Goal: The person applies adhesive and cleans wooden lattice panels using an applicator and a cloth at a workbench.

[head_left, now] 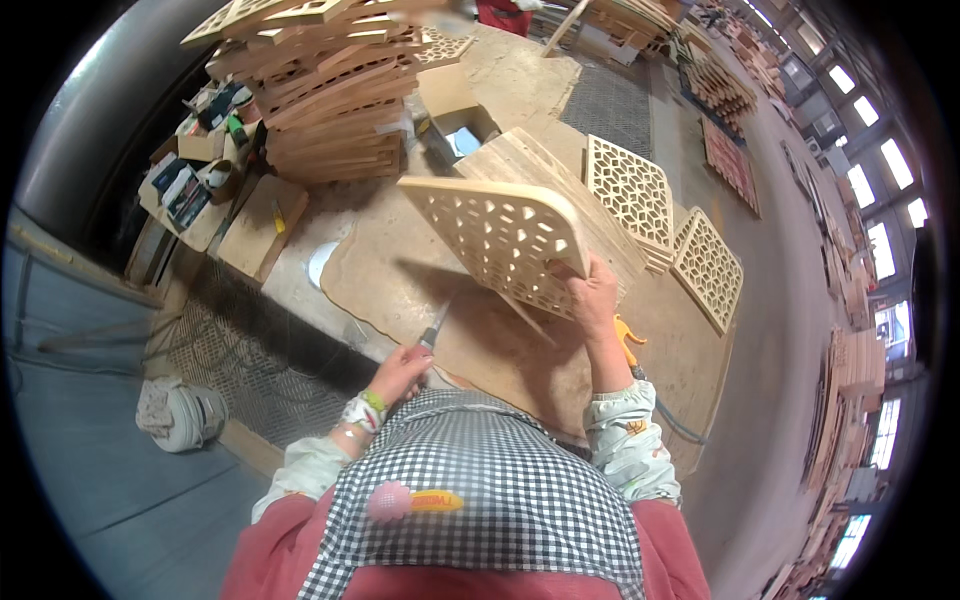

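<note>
My left hand (400, 372) is closed round the handle of a knife (430, 336), low over the near edge of the workbench (390, 270). Its narrow blade points away from me. In my right hand (594, 296) is the edge of a pale wooden lattice panel (490, 235) with rounded corners, gripped at its right side. The panel is tilted up above the bench, and its cut-out holes face me. A thin strip (525, 318) shows just below it; I cannot tell whether it is loose.
Behind the panel lies a plain wooden board (540, 165). Two more lattice panels (628, 190) (710, 268) rest at the right. An orange air gun (627, 340) with a hose is by my right forearm. Stacked wooden pieces (330, 100) rise at the far left, beside an open cardboard box (455, 110).
</note>
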Motion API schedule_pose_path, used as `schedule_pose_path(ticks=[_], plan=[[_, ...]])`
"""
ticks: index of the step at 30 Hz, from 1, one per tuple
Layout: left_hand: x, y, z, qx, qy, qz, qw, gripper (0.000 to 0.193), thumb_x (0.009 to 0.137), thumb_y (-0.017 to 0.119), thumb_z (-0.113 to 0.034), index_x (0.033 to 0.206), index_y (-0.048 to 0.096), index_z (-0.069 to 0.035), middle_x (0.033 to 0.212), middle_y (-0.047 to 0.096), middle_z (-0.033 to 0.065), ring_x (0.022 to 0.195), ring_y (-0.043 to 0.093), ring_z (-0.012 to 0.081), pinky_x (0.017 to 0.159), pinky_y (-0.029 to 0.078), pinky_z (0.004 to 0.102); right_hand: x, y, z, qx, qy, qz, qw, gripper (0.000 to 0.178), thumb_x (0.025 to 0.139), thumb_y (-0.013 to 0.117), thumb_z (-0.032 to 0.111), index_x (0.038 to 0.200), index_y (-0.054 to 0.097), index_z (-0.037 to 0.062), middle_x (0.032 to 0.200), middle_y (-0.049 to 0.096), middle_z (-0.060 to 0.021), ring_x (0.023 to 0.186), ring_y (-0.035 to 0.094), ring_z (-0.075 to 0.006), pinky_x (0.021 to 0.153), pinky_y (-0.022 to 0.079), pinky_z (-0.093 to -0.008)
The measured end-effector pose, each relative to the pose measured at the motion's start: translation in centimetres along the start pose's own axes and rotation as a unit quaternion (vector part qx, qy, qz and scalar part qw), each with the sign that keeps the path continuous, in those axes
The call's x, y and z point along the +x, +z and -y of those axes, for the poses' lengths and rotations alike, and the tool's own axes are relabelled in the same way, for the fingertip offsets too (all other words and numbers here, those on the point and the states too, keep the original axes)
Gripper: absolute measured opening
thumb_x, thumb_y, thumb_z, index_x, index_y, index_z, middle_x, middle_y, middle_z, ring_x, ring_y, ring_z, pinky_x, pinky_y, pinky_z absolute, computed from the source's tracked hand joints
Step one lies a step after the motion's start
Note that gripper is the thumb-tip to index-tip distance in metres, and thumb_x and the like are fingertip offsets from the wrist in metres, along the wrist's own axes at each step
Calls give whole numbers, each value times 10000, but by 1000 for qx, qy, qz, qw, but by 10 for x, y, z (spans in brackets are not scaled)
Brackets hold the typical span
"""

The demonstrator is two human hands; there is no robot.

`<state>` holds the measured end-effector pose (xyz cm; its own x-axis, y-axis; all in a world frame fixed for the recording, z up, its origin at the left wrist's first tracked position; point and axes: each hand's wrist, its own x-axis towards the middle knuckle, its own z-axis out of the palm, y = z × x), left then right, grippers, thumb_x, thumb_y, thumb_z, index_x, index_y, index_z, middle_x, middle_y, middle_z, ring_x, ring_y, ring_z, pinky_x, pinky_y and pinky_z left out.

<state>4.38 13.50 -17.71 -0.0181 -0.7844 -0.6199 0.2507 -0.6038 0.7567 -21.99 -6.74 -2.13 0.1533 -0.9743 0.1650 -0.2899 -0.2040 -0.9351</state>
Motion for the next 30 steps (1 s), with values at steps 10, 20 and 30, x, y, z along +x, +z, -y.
schedule_pose_path(ticks=[10, 20, 30], plan=[[-112, 4, -103, 6, 85, 24, 996, 452, 962, 699, -224, 1335, 551, -15, 885, 622, -6, 673, 563, 54, 579, 455, 218, 8, 1, -28, 24, 12, -2, 1000, 299, 836, 785, 29, 1131, 739, 14, 975, 772, -38, 872, 689, -119, 801, 553, -295], [-140, 47, -138, -20, 106, 104, 989, 497, 969, 666, -136, 1416, 490, -11, 911, 605, -10, 706, 531, 36, 615, 426, 203, -16, 35, 21, -110, -114, 24, 987, 256, 817, 828, 73, 1061, 753, 53, 922, 750, -87, 824, 710, -199, 758, 540, -315], [-139, 64, -129, -34, 78, 74, 994, 384, 1035, 594, -338, 1278, 545, -45, 733, 509, -40, 533, 436, 34, 456, 351, 208, -42, 47, 35, -83, -141, 33, 986, 267, 804, 855, 55, 1050, 756, 32, 989, 766, -84, 896, 728, -185, 809, 560, -298]])
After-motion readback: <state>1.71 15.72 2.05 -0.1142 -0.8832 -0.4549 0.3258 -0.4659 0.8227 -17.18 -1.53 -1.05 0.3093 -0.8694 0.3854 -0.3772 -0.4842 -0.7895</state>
